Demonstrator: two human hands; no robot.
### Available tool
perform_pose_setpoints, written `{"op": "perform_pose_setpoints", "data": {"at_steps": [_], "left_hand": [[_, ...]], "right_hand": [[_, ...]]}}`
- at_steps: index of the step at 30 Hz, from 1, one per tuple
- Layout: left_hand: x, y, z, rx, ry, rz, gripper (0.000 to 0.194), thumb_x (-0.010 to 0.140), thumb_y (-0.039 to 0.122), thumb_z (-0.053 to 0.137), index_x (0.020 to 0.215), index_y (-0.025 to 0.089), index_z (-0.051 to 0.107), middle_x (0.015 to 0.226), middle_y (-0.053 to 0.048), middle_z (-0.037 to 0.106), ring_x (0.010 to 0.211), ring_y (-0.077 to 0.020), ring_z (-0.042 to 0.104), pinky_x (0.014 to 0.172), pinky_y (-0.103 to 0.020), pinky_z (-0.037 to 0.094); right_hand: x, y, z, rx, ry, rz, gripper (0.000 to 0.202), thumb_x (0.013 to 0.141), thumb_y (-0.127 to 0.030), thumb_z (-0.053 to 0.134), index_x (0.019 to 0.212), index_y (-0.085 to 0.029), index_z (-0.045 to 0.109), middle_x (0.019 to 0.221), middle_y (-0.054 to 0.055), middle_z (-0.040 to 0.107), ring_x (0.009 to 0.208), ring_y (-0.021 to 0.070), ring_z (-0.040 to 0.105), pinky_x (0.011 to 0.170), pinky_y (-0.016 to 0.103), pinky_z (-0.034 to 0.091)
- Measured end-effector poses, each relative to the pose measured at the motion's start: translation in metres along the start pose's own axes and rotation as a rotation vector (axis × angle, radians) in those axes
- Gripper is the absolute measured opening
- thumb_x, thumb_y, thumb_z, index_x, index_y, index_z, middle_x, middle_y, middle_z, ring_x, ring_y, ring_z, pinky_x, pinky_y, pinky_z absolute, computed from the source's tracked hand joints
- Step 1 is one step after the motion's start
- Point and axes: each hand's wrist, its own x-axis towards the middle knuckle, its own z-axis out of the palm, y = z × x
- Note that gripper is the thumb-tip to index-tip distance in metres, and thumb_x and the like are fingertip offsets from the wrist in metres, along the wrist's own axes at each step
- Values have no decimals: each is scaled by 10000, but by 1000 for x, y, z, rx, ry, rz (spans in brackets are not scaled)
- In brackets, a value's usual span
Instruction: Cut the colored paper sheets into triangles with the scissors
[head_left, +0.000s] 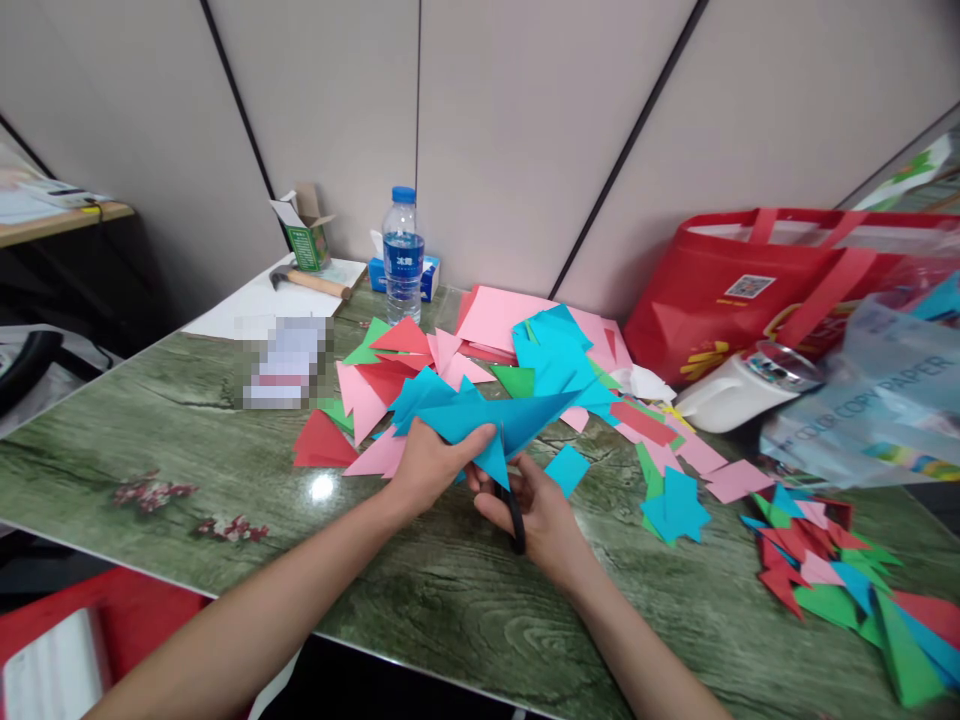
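Observation:
My left hand (pixel 435 455) is closed on a sheet of blue paper (pixel 525 420), with the thumb lying on top of it. In my right hand (pixel 544 510) is a pair of scissors (pixel 516 520) with black handles. Their blades meet the blue paper near its middle, and a pointed flap hangs down there. Behind the hands lies a heap of cut paper pieces in red, pink, green and blue (pixel 555 355). A small blue square piece (pixel 568 470) rests just right of the held sheet.
A water bottle (pixel 403 260) and tissue pack (pixel 430 278) stand at the back. A hammer (pixel 311 282) lies on white paper beside a small green box (pixel 306 245). To the right are a white mug (pixel 731 392), a red bag (pixel 697 290) and more paper scraps (pixel 825 560).

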Motion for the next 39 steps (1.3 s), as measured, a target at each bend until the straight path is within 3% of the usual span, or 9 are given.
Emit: {"op": "perform_pose_setpoints", "data": {"at_steps": [8, 13, 25, 32, 39], "left_hand": [[1, -4, -1, -7, -53, -23, 315, 730, 347, 652, 512, 139, 558, 447, -15, 604, 356, -119, 546, 357, -210, 457], [1, -5, -2, 1, -32, -18, 309, 730, 349, 653, 523, 136, 564, 443, -14, 601, 357, -119, 548, 352, -208, 457], [-2, 0, 1, 18, 21, -3, 312, 723, 322, 649, 495, 147, 529, 399, 5, 568, 314, -104, 509, 312, -194, 413], [-1, -4, 0, 29, -22, -7, 326, 737, 340, 637, 500, 140, 536, 393, 8, 558, 296, -80, 481, 309, -176, 383], [-2, -1, 1, 21, 30, -14, 336, 730, 336, 638, 484, 137, 526, 384, 5, 554, 284, -83, 475, 300, -178, 376]], "right_hand": [[-1, -4, 2, -7, -3, -48, 306, 683, -419, 715, 784, -200, 526, 783, 29, 601, 711, 174, 560, 650, 284, 445], [-1, -3, 1, -10, 9, -41, 319, 663, -429, 726, 768, -197, 535, 766, 28, 607, 663, 167, 550, 594, 272, 429], [0, 0, 3, -27, 40, -82, 282, 698, -385, 708, 777, -202, 508, 782, 34, 607, 742, 186, 578, 713, 304, 463], [-1, -4, 5, -68, 45, -73, 258, 716, -401, 683, 767, -204, 524, 767, 43, 616, 729, 195, 580, 688, 309, 465], [-1, -3, 5, -63, 21, -65, 274, 715, -403, 684, 799, -212, 506, 790, 34, 591, 742, 185, 558, 688, 295, 458]]}}
